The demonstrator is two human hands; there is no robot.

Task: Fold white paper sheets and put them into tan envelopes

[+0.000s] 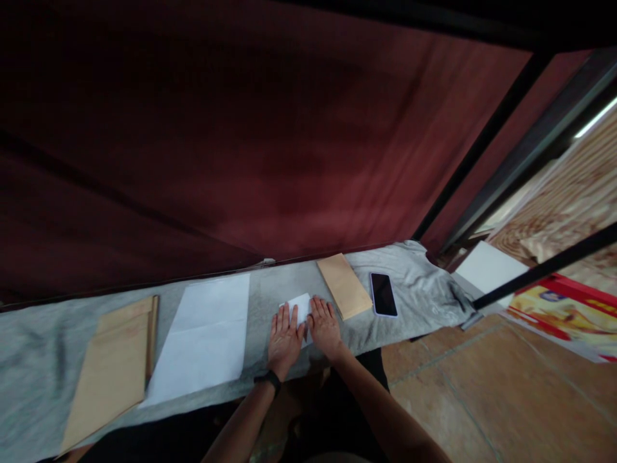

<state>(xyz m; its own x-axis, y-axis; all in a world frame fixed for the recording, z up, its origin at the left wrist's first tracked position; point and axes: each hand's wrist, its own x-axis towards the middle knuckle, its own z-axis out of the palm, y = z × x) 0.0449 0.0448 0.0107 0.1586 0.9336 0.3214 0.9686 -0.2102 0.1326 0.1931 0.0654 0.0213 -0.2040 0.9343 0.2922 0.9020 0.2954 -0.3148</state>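
Observation:
A small folded white paper point(299, 305) lies on the grey cloth point(270, 289) that covers the table. My left hand point(284, 339) rests flat on its left part, fingers stretched out. My right hand point(324, 326) lies flat on its right part, fingers spread too. A black band circles my left wrist. Most of the paper is hidden under both palms.
A brown envelope point(344, 285) and a black phone point(384, 294) lie to the right. A large white sheet point(207, 334) and a stack of brown envelopes point(113, 370) lie to the left. A dark red curtain point(241, 141) hangs behind the table. White board point(489, 267) stands far right.

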